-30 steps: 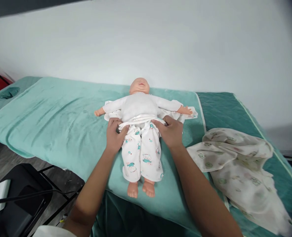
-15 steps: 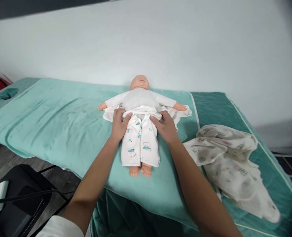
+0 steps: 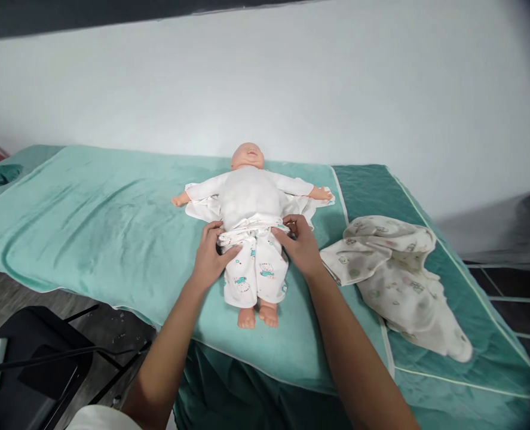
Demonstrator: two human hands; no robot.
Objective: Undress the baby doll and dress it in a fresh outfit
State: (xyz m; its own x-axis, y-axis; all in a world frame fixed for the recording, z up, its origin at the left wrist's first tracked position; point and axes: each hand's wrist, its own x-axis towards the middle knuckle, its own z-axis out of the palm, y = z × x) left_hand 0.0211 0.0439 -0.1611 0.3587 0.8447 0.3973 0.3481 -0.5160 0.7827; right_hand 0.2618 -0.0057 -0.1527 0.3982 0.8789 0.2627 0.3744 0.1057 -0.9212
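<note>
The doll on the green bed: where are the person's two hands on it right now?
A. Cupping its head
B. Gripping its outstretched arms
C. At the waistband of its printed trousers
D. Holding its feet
C. The left hand and the right hand sit on either side of the doll at the bunched top edge of its printed trousers; feet, head and arms are untouched.

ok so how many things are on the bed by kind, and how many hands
doll: 1
patterned trousers: 1
crumpled printed cloth: 1
light green towel: 1
hands, left hand and right hand: 2
total: 6
</note>
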